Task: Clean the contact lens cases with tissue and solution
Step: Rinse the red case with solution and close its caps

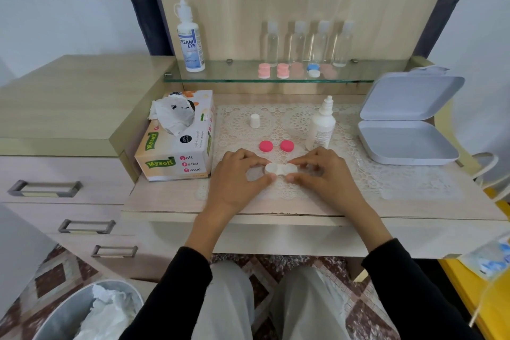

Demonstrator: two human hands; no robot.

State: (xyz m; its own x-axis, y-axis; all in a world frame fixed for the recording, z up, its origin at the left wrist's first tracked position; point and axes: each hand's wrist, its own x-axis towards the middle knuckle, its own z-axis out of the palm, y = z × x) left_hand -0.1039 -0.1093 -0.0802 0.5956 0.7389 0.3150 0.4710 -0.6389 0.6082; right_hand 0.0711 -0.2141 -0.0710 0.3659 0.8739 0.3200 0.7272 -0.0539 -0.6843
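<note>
Holding the white lens case (281, 168) by its two ends, the left hand (237, 176) and right hand (323, 174) each pinch it lightly between thumb and fingertips, the other fingers loosely curled. Both pink caps (276, 145) lie just beyond the hands, so wiping the wells seems next; that calls for freeing a hand. The tissue box (176, 141) sits left of the left hand, the uncapped solution bottle (321, 125) just beyond the right, nothing between.

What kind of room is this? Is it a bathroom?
Probably not a bathroom: it looks like a dressing table at home. There are drawers, a glass shelf holding small bottles, and a lace mat with a tissue box.
</note>
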